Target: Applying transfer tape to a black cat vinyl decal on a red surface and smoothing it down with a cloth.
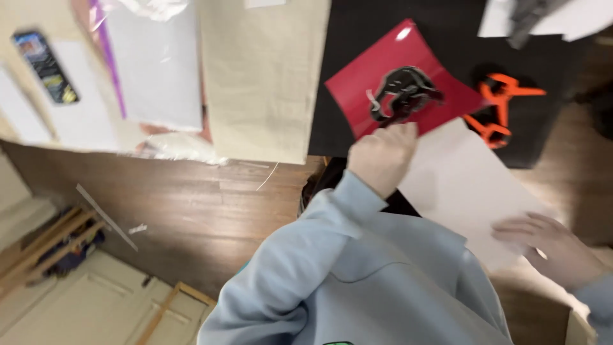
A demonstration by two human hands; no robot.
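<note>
so i look down and see my left hand [381,155] up by the top edge of a white sheet [469,191], fingers curled in so it seems to pinch the paper, though i cannot tell for sure. my right hand [557,246] lies flat with fingers spread on the lower corner of the same sheet. the sheet rests partly on a black mat [447,25] on the bench [191,204], just under a shiny red sheet [383,76] with a dark punch tool [405,92] on it. orange scissors [501,108] sit near. i think the white sheet is light, thin and bendy, easy to crease, so holding it at two edges looks best.
</note>
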